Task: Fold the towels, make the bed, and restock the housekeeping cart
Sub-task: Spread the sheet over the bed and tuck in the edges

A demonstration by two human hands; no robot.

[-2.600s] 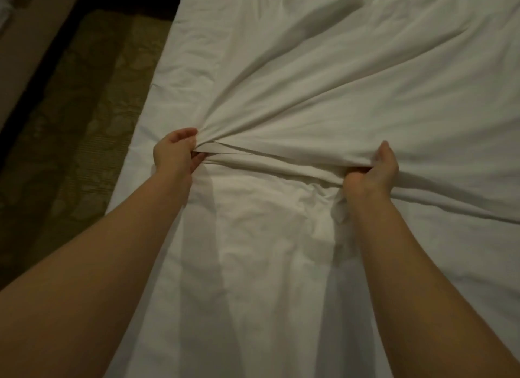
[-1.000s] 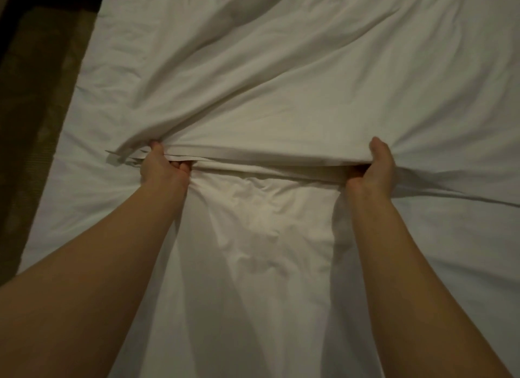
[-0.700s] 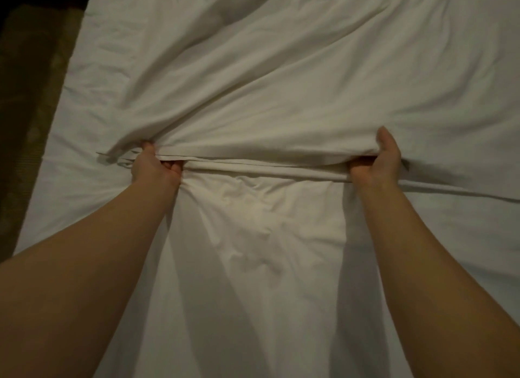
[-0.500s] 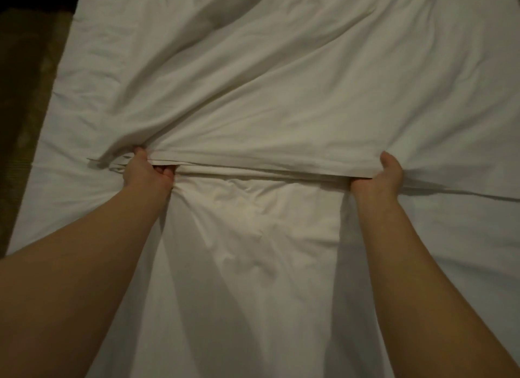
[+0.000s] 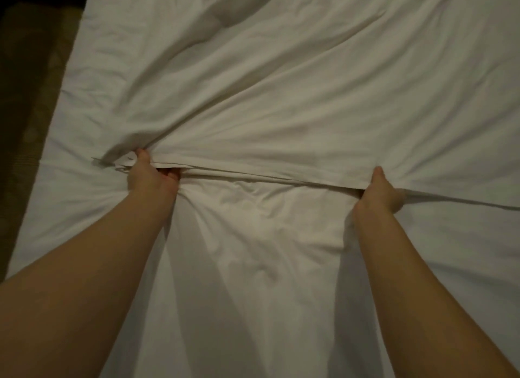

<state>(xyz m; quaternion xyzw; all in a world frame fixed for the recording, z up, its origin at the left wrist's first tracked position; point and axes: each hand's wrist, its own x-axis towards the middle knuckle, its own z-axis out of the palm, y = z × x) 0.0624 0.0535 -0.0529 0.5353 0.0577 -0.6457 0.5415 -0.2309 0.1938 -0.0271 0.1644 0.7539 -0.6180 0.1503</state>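
Bed-making: my left grip (image 5: 150,180) and right grip (image 5: 378,193) clamp the edge of the wrinkled white fabric sheet (image 5: 281,110). Next, I'd pull evenly toward six o'clock.

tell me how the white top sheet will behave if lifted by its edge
Likely floppy: the top sheet creases and fans toward each grip. Probably light: left hand and right hand hold it by the hem alone.
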